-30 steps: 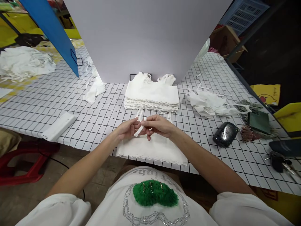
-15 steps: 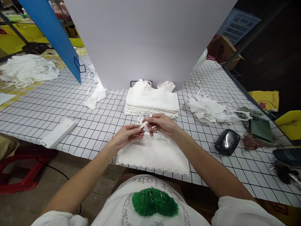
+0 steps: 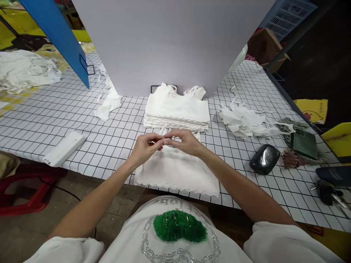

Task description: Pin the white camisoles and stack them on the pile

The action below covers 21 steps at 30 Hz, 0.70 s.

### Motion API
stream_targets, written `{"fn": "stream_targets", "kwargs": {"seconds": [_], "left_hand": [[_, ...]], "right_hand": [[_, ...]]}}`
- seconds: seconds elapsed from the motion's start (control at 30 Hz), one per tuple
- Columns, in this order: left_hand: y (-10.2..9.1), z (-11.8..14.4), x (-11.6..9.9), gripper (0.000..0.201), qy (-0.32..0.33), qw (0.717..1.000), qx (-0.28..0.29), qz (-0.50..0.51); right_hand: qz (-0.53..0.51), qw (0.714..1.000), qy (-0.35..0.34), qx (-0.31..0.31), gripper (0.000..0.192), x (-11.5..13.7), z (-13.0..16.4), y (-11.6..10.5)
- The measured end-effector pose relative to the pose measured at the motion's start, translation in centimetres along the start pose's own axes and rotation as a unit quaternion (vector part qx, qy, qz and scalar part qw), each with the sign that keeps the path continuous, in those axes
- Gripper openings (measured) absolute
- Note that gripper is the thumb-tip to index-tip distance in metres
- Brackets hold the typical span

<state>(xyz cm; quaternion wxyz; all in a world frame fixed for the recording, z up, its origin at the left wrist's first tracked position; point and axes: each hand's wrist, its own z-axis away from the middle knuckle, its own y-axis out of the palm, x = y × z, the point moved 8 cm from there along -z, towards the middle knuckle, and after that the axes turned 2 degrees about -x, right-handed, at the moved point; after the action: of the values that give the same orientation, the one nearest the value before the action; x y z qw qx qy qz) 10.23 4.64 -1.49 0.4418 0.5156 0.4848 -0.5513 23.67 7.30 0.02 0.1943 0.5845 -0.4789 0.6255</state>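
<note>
We see the left hand [image 3: 145, 146] and the right hand [image 3: 184, 141] meeting fingertip to fingertip just above the far edge of a flat white garment [image 3: 177, 171], which lies at the near edge of the gridded counter [image 3: 55, 117] directly in front of us. Both hands are pinched narrow on a thin white strap [image 3: 163, 138] of that garment, holding it between thumb and fingers; how the strap runs inside the pinch is hidden. Just beyond the hands stands a neat stack of folded garments [image 3: 177, 111], its straps bunched at the far side against a tall white board [image 3: 170, 44]. We judge that stack to be the finished share, and the piece under the hands to be in progress, laid smooth but not yet folded. To the right lies a loose heap of white pieces [image 3: 244, 122], and far left another white pile [image 3: 27, 71], which look like work remaining.
</note>
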Motion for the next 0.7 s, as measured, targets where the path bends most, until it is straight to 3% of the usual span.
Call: {"fn": "stream_targets", "kwargs": {"seconds": [0.1,0.2,0.3,0.37,0.5,0.7], "left_hand": [[-0.4,0.2,0.6,0.023,0.031,0.998,-0.015,-0.052],[-0.7,0.6,1.6,0.015,0.072,0.979,-0.010,-0.190],[-0.7,0.9,3.8,0.020,0.049,0.938,0.014,-0.343],[-0.7,1.0,5.2,0.024,0.016,0.919,0.025,-0.394],[-0.3,1.1,6.1,0.018,-0.004,0.920,0.043,-0.391],[-0.1,1.4,6.2,0.010,0.031,0.931,0.029,-0.363]], "right_hand": [[0.012,0.998,-0.003,-0.063,0.022,-1.0,-0.1,-0.3],[0.042,0.996,-0.010,-0.080,0.016,-1.9,0.1,-0.3],[0.050,0.996,0.010,-0.068,0.009,-3.0,0.4,0.1],[0.049,0.997,0.010,-0.059,0.008,-3.6,0.6,0.6],[0.069,0.996,-0.026,-0.041,0.009,-4.1,1.1,1.9],[0.129,0.989,-0.059,-0.042,0.012,-4.6,1.8,3.4]]}}
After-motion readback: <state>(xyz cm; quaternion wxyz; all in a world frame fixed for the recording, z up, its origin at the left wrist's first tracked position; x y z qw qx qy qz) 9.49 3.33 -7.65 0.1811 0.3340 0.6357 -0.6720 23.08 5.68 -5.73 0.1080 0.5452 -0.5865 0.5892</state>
